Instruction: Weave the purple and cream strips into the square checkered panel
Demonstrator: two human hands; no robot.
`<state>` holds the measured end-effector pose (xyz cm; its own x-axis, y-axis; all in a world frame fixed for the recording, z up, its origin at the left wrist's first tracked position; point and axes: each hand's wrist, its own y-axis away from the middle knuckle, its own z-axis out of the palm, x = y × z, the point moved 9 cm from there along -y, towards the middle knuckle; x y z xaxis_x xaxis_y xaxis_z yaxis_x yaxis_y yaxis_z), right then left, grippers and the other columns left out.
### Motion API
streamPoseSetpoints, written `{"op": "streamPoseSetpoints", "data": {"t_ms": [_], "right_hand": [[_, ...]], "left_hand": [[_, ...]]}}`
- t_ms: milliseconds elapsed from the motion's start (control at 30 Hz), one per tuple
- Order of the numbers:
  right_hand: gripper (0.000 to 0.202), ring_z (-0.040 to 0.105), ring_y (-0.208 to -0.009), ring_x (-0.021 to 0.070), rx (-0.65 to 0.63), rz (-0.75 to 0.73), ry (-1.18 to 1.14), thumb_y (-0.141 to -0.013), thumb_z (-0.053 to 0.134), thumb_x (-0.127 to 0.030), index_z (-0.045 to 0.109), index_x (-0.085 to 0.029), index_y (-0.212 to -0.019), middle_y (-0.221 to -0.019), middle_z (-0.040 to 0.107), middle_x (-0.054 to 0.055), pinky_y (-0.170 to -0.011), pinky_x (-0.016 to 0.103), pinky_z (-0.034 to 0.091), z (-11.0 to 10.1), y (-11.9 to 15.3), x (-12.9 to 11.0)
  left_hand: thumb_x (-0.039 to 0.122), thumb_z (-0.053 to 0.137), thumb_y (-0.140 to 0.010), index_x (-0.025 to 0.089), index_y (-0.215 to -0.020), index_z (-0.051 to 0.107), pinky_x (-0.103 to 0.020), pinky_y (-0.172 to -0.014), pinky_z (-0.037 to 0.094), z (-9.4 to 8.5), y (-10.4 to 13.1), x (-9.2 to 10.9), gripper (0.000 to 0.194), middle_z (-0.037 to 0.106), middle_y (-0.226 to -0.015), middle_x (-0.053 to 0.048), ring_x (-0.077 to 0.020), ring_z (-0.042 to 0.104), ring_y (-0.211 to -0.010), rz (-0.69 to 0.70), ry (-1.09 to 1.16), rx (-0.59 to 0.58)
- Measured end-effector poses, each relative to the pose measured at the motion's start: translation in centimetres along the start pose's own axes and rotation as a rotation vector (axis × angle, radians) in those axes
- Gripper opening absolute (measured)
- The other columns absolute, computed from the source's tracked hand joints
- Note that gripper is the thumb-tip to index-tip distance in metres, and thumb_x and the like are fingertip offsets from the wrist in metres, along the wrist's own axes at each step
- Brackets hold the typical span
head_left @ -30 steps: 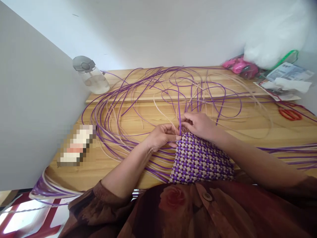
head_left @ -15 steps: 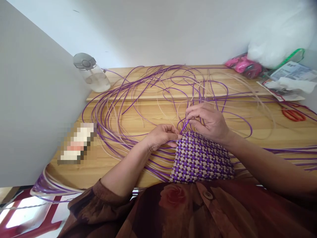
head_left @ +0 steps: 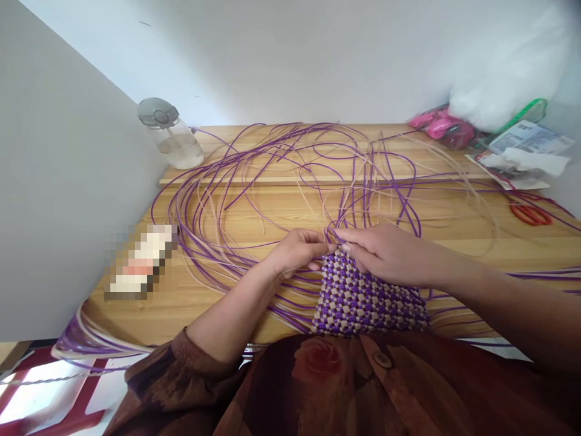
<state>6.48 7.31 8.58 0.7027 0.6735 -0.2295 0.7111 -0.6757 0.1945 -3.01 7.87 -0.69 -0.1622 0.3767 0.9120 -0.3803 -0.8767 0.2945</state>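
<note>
The light wooden table (head_left: 254, 203) has visible grain and a raised strip along its far side. A pale wall (head_left: 290, 66) stands behind it, and a grey panel (head_left: 54, 181) closes off the left. At the far left a clear bottle (head_left: 179, 145) with a grey lid leans in view, some clear liquid inside. At the far right a white plastic bag (head_left: 503, 79) bulges beside a clear bag with pink stuff (head_left: 442, 126) in it; papers (head_left: 531, 139) lie nearer, then red-handled scissors (head_left: 531, 213). A blurred-out object (head_left: 143, 261) lies on the left.

The woven piece (head_left: 365, 297), checked purple and beige, is at the near edge, right of the middle, against the person's patterned shirt (head_left: 318, 387). Loose purple and beige strands (head_left: 218, 163) loop across the table and hang over its near left edge. The left hand (head_left: 297, 253) pinches the piece's far left corner between thumb and fingers. The right hand (head_left: 385, 251) lies over its far edge, fingertips close to the left thumb; whether it grips a strand, I cannot tell.
</note>
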Motion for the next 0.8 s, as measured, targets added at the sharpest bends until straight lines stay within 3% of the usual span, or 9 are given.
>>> {"op": "streamPoseSetpoints", "data": {"t_ms": [167, 333, 400, 467, 533, 600, 700, 800], "right_hand": [[0.028, 0.061, -0.054, 0.0156, -0.09, 0.075, -0.255, -0.094, 0.042, -0.026, 0.062, -0.016, -0.112, -0.064, 0.068, 0.003, -0.056, 0.027, 0.04, 1.0, -0.6, -0.5], [0.035, 0.061, -0.048, 0.0149, -0.301, 0.201, -0.424, -0.096, 0.041, -0.032, 0.053, -0.016, -0.125, -0.067, 0.07, 0.002, -0.049, 0.026, 0.041, 3.2, -0.1, -0.1], [0.031, 0.065, -0.059, 0.0179, -0.235, 0.124, -0.253, -0.096, 0.041, -0.033, 0.062, -0.017, -0.112, -0.074, 0.072, 0.006, -0.057, 0.028, 0.044, 2.2, -0.4, -0.3], [0.031, 0.067, -0.072, 0.0217, -0.03, 0.031, -0.015, -0.096, 0.042, -0.033, 0.069, -0.017, -0.097, -0.082, 0.073, 0.01, -0.065, 0.032, 0.044, 0.0, -1.0, -0.4], [0.03, 0.066, -0.085, 0.0233, 0.205, -0.062, 0.092, -0.096, 0.042, -0.028, 0.07, -0.017, -0.103, -0.097, 0.073, 0.011, -0.073, 0.033, 0.044, -2.2, -1.4, -0.7], [0.034, 0.065, -0.093, 0.0213, 0.327, -0.18, 0.048, -0.095, 0.042, -0.019, 0.065, -0.017, -0.119, -0.112, 0.071, 0.01, -0.079, 0.032, 0.045, -3.0, -2.0, -0.7], [0.031, 0.065, -0.092, 0.0181, 0.263, -0.269, -0.03, -0.092, 0.045, -0.014, 0.066, -0.017, -0.115, -0.108, 0.072, 0.006, -0.079, 0.028, 0.043, -1.8, -3.2, 0.5], [0.023, 0.064, -0.082, 0.016, 0.227, -0.202, -0.05, -0.094, 0.049, -0.023, 0.071, -0.019, -0.098, -0.092, 0.072, 0.003, -0.074, 0.027, 0.041, -1.5, -3.4, 2.7]], "left_hand": [[0.043, 0.088, -0.055, 0.01, -0.071, 0.068, -0.017, -0.049, 0.045, 0.4, -0.1, -0.4, 0.042, 0.059, -0.069, 0.0, -0.0061, 0.053, -0.057, -0.046, 0.081, 0.004], [0.035, 0.088, -0.052, 0.011, -0.066, 0.064, -0.017, -0.042, 0.034, 0.5, -0.1, -0.6, 0.036, 0.058, -0.061, 0.002, -0.0037, 0.046, -0.046, 0.014, 0.06, 0.094], [0.034, 0.085, -0.055, 0.012, -0.065, 0.063, -0.018, -0.041, 0.031, 0.4, -0.1, -0.6, 0.033, 0.055, -0.057, 0.004, -0.0036, 0.042, -0.043, 0.042, 0.058, 0.137], [0.034, 0.083, -0.057, 0.013, -0.063, 0.061, -0.02, -0.04, 0.028, 0.4, 0.0, -0.7, 0.031, 0.051, -0.053, 0.005, -0.0034, 0.038, -0.04, 0.055, 0.059, 0.166], [0.035, 0.083, -0.058, 0.013, -0.064, 0.06, -0.02, -0.039, 0.024, 0.4, 0.0, -0.7, 0.032, 0.05, -0.051, 0.006, -0.0031, 0.035, -0.04, 0.066, 0.046, 0.167], [0.037, 0.084, -0.058, 0.013, -0.065, 0.06, -0.021, -0.04, 0.022, 0.4, 0.0, -0.6, 0.034, 0.049, -0.052, 0.006, -0.0029, 0.034, -0.04, 0.076, 0.029, 0.167], [0.038, 0.086, -0.056, 0.014, -0.064, 0.058, -0.021, -0.04, 0.022, 0.2, 0.0, -0.6, 0.038, 0.048, -0.052, 0.007, -0.003, 0.034, -0.041, 0.065, 0.026, 0.175], [0.04, 0.087, -0.055, 0.014, -0.063, 0.058, -0.021, -0.04, 0.023, 0.3, -0.1, -0.7, 0.039, 0.05, -0.054, 0.005, -0.0034, 0.036, -0.041, 0.036, 0.032, 0.148]]}}
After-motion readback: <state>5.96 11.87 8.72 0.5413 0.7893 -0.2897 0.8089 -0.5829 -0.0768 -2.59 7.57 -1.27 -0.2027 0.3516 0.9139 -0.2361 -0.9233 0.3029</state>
